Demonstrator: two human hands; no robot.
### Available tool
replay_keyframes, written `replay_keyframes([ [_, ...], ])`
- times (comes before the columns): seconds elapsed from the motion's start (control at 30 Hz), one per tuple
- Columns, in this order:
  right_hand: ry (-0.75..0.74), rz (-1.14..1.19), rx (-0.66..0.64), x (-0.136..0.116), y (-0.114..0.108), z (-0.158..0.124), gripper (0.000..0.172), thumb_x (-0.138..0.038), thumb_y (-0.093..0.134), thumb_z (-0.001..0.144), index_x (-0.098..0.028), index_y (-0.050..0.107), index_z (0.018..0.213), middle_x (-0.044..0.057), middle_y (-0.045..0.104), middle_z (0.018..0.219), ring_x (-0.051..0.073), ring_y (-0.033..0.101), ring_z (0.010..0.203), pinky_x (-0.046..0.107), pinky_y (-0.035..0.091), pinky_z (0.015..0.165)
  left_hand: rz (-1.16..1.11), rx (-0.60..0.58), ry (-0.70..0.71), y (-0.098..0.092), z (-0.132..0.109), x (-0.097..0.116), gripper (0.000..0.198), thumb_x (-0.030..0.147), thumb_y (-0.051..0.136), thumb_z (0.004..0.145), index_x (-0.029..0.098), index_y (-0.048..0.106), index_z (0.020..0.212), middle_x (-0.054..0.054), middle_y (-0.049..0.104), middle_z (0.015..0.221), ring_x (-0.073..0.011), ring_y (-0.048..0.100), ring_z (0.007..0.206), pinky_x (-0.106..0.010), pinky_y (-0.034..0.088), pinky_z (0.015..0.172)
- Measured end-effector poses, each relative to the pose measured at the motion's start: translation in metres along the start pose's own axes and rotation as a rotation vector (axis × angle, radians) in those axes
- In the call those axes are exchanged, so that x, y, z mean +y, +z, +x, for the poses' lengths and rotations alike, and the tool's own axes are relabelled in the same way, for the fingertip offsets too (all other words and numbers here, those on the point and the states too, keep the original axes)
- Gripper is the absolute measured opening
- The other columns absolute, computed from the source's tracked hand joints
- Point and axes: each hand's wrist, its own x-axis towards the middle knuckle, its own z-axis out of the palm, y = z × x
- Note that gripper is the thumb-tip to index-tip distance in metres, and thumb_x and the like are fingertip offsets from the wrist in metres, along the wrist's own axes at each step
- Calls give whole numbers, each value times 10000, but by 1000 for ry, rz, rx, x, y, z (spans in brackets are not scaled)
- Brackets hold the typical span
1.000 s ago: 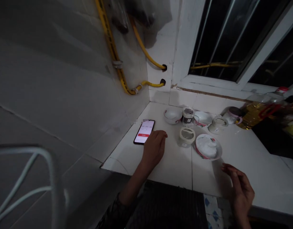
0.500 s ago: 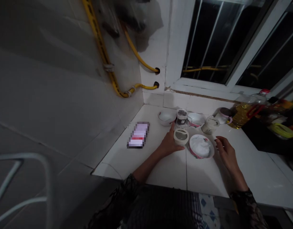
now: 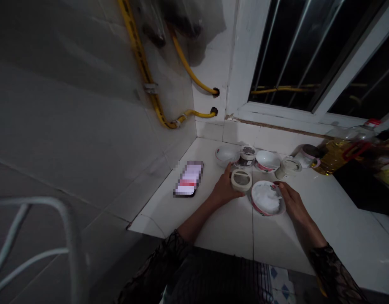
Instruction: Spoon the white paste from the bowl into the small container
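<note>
Head view, looking down on a white tiled counter (image 3: 340, 219) in a corner beneath a barred window (image 3: 286, 50). The person's left hand (image 3: 225, 185) is against a low round container with a clear body and a cream-coloured ring at its top (image 3: 241, 179); the left fingers (image 3: 228, 171) curve around its side in what looks like a grasp, though how firmly cannot be told. The right hand (image 3: 292, 202) is at a round white bowl with a pink-patterned side (image 3: 256, 203), filled with a white substance. The right fingers (image 3: 280, 188) lie extended on its rim, touching it without clenching. The container stands just beside the bowl at the front of the group, and the work in hand appears to centre on these two. Any shift of the container would call for a steady hold and for clearing the bowl's rim. Behind them stand a clear jar with dark contents (image 3: 246, 156), a plain white bowl (image 3: 225, 155) and a pink-patterned white bowl (image 3: 267, 160). A phone with a pixelated screen (image 3: 188, 178) lies to the left, well apart from the hands
</note>
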Motion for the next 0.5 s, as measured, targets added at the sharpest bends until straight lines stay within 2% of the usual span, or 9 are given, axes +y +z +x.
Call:
replay_keyframes([
  [0.17, -56, -138, 9, -6, -12, -1, 512, -616, 423, 922, -201, 687, 1065, 79, 742, 963, 219, 661, 820, 317, 507, 708, 12, -3, 47, 0, 0, -2, 1317, 308, 935, 505, 216, 149, 1557, -151, 574, 1361, -346, 534, 1272, -526, 409, 1080],
  [0.23, -122, -201, 19, -15, -23, -4, 500, -612, 486, 888, -199, 678, 1095, 65, 722, 879, 190, 628, 694, 288, 480, 602, -4, -5, 79, 1, 0, -4, 1299, 319, 935, 508, 224, 167, 1551, -150, 567, 1372, -345, 530, 1280, -527, 404, 1085],
  [0.3, -192, -199, -27, -28, -30, -8, 501, -593, 547, 859, -193, 660, 1137, 39, 677, 796, 160, 579, 615, 256, 431, 512, -18, -3, 110, 2, 1, -6, 1282, 316, 934, 509, 225, 184, 1545, -153, 561, 1380, -345, 520, 1293, -526, 392, 1096],
  [0.4, -290, -210, -181, -46, -28, -11, 454, -527, 648, 823, -214, 664, 1151, 20, 659, 772, 152, 576, 639, 262, 466, 589, -8, 1, 117, 3, 1, -7, 1269, 307, 929, 515, 227, 186, 1541, -151, 555, 1389, -344, 497, 1319, -520, 374, 1114],
  [0.5, -337, -238, -254, -50, -16, -8, 298, -474, 600, 873, -224, 714, 989, 30, 682, 762, 150, 578, 617, 267, 451, 582, 22, -6, 99, 3, 1, -5, 1280, 283, 923, 515, 211, 163, 1543, -157, 558, 1383, -349, 491, 1324, -527, 364, 1118],
])
